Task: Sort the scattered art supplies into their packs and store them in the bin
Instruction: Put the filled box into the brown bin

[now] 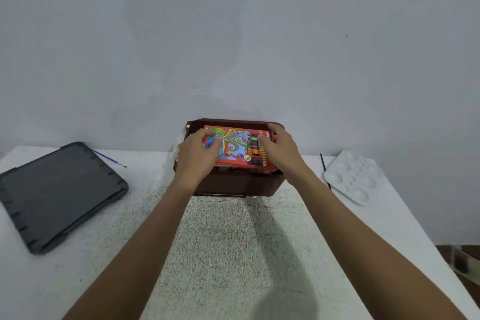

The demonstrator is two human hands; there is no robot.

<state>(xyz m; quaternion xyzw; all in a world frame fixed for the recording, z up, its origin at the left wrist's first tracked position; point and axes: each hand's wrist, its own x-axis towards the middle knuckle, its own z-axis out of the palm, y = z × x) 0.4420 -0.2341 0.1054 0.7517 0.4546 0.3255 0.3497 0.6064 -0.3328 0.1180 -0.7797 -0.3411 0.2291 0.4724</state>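
Pencil pack (235, 147), red with a swirl print, is held flat over the open top of the brown bin (233, 186). The bin stands at the middle of the worktop's (78, 280) far edge, against the wall.

Left hand (197, 154) grips the pack's left end with its fingers (209, 134) curled over the top face. Right hand (281, 148) grips the right end, fingers wrapped over the far corner. Both hands are closed on the pack, neither spread wide.

The pack sits level with the rim, not sunk below it. A dark edge with lettering shows just under it, likely another pack already inside. A pale shape at the bin's left side is too hidden to name.

Progress: judged well along, with at least 1 pack going in now.

Left outside the bin:
- 1 blue-handled brush (109, 158) near the far left edge, just beyond a dark grey lid (59, 195).
- 1 thin dark brush (324, 169) just beside a white paint palette (355, 176) at the far right corner.

The lid is probably the bin's cover, off for now. The textured mat (220, 254) at the middle carries no loose supplies.
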